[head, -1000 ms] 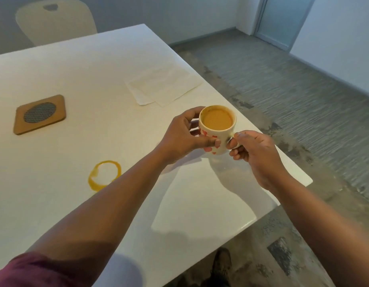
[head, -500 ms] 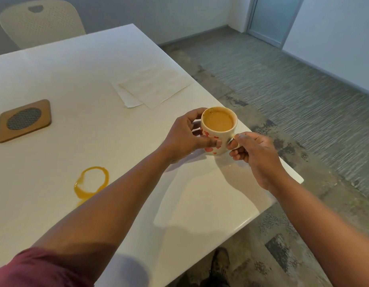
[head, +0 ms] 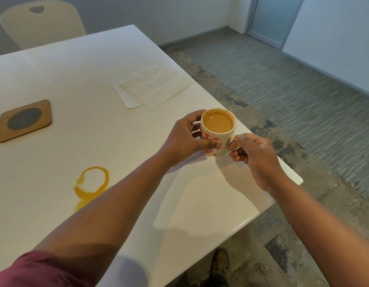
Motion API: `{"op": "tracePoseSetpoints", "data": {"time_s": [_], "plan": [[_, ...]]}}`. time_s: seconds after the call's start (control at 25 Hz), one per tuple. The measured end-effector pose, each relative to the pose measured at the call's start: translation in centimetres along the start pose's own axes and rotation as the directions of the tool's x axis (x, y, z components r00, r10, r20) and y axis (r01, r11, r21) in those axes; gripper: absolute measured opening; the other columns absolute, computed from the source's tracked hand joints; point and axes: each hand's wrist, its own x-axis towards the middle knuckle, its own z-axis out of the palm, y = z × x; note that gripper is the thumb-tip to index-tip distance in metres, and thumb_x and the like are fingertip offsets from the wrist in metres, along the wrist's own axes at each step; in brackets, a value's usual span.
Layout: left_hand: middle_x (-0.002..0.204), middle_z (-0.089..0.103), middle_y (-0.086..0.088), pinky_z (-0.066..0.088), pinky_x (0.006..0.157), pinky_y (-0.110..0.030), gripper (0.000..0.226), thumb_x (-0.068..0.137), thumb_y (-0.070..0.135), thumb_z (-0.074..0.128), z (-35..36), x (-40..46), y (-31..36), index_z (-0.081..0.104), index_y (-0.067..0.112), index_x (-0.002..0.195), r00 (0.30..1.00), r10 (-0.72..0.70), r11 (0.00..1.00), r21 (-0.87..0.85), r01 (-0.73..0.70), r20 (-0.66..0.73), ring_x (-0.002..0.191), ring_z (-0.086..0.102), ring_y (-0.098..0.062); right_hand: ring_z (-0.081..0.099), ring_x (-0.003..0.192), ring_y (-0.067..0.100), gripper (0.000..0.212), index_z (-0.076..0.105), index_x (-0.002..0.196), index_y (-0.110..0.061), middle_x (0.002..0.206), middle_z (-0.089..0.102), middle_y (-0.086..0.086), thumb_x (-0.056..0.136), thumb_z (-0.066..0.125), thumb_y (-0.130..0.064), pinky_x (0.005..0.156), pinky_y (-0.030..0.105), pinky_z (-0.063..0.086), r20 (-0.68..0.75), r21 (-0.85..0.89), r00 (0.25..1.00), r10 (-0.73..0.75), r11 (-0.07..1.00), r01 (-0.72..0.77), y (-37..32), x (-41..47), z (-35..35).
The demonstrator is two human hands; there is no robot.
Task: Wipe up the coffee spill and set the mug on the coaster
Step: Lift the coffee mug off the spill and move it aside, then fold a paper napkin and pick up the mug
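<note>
A cream mug (head: 217,139) with red hearts, full of milky coffee, is near the table's right edge. My left hand (head: 185,138) wraps its left side and my right hand (head: 252,152) pinches its handle. Whether the mug rests on the table or hangs just above it I cannot tell. A ring-shaped coffee spill (head: 92,182) lies to the left, partly hidden by my left forearm. The square cork coaster (head: 24,121) with a dark mesh centre sits at the far left. Two paper napkins (head: 153,87) lie flat beyond the mug.
The white table (head: 75,75) ends in a corner just right of my right hand. A cream perforated chair (head: 42,22) stands at the far side. Grey carpet and a door are to the right. A shoe (head: 219,266) shows below the table edge.
Both hands keep their hold on the mug, which stays in about the same spot. The view has shifted slightly, so the coaster and spill sit a little differently in frame.
</note>
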Motion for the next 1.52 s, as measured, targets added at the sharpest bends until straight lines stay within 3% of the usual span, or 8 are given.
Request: {"op": "tracePoseSetpoints", "data": {"time_s": [0.32,0.6,0.72,0.88,1.0,1.16,1.32,1.52], "plan": [[0.129,0.068,0.017,0.060,0.094,-0.028,0.080,0.070,0.030,0.096,0.2,-0.5,0.0,0.057,0.034,0.140,1.000,-0.011,1.000,-0.014,0.011,-0.002,0.120,0.065,-0.009,0.058,0.072,0.020,0.026,0.075,0.075,-0.022,0.082,0.068,0.013,0.091,0.057,-0.033,0.063,0.030,0.051,-0.030,-0.003,0.999,-0.019,1.000,0.019,0.4,-0.3,0.0],[0.145,0.060,0.010,0.052,0.108,-0.042,0.085,0.075,0.021,0.093,-0.3,-0.5,0.0,0.049,0.033,0.147,0.997,-0.074,0.994,0.081,0.071,0.032,0.134,0.057,-0.016,0.054,0.061,0.004,0.007,0.069,0.091,-0.031,0.076,0.065,-0.012,0.087,0.063,-0.033,0.053,0.020,0.045,-0.278,-0.247,0.933,-0.227,0.956,0.158,-0.5,-0.4,0.8],[0.153,0.053,0.003,0.046,0.112,-0.039,0.084,0.081,0.014,0.087,-2.3,-0.9,0.1,0.045,0.026,0.153,0.993,-0.115,0.981,0.157,0.115,-0.012,0.137,0.051,-0.014,0.054,0.076,0.009,0.019,0.064,0.102,-0.028,0.099,0.060,-0.007,0.087,0.059,-0.038,0.059,0.021,0.040,-0.263,-0.554,0.844,-0.467,0.789,0.264,-2.8,-0.3,2.1],[0.152,0.053,0.002,0.041,0.114,-0.032,0.069,0.088,0.020,0.078,-6.8,-1.7,-0.9,0.049,0.021,0.151,0.988,-0.115,0.928,0.345,0.143,-0.102,0.140,0.050,-0.017,0.055,0.099,0.024,0.025,0.068,0.105,-0.020,0.105,0.066,-0.002,0.089,0.058,-0.036,0.078,0.030,0.037,0.003,-0.801,0.759,-0.652,0.452,0.392,-6.5,0.0,5.7],[0.155,0.049,0.001,0.036,0.102,-0.022,0.065,0.090,0.033,0.076,-10.5,-1.4,-2.0,0.052,0.019,0.149,0.987,-0.092,0.794,0.589,0.150,-0.128,0.136,0.051,-0.018,0.059,0.106,0.025,0.033,0.071,0.110,-0.019,0.116,0.071,0.001,0.089,0.056,-0.039,0.081,0.029,0.037,0.243,-0.797,0.764,-0.598,0.326,0.508,-7.9,1.3,10.4],[0.162,0.039,-0.011,0.034,0.120,-0.038,0.063,0.095,0.033,0.068,-15.5,0.0,-3.7,0.049,0.010,0.150,0.986,-0.106,0.640,0.749,0.169,-0.132,0.151,0.034,-0.028,0.062,0.114,0.029,0.038,0.066,0.123,-0.013,0.126,0.067,0.007,0.093,0.056,-0.033,0.095,0.037,0.050,0.451,-0.768,0.825,-0.342,0.323,0.553,-6.7,5.1,17.2],[0.172,0.018,-0.007,0.030,0.123,-0.048,0.070,0.098,0.037,0.063,-19.2,1.3,-5.2,0.035,0.016,0.159,0.973,-0.186,0.583,0.781,0.223,-0.138,0.156,0.022,-0.032,0.057,0.112,0.037,0.012,0.056,0.099,-0.011,0.117,0.058,0.012,0.092,0.052,-0.020,0.088,0.038,0.047,0.410,-0.833,0.905,-0.114,0.358,0.422,-4.1,9.4,21.7],[0.175,0.003,0.002,0.037,0.118,-0.044,0.096,0.088,0.053,0.073,-21.3,3.1,-5.6,0.022,0.025,0.163,0.966,-0.244,0.545,0.812,0.209,-0.085,0.152,0.030,-0.034,0.048,0.119,0.039,0.026,0.055,0.116,-0.004,0.127,0.051,0.013,0.091,0.049,-0.012,0.090,0.039,0.044,0.287,-0.884,0.952,-0.102,0.354,0.305,-1.6,13.7,24.3]]}}
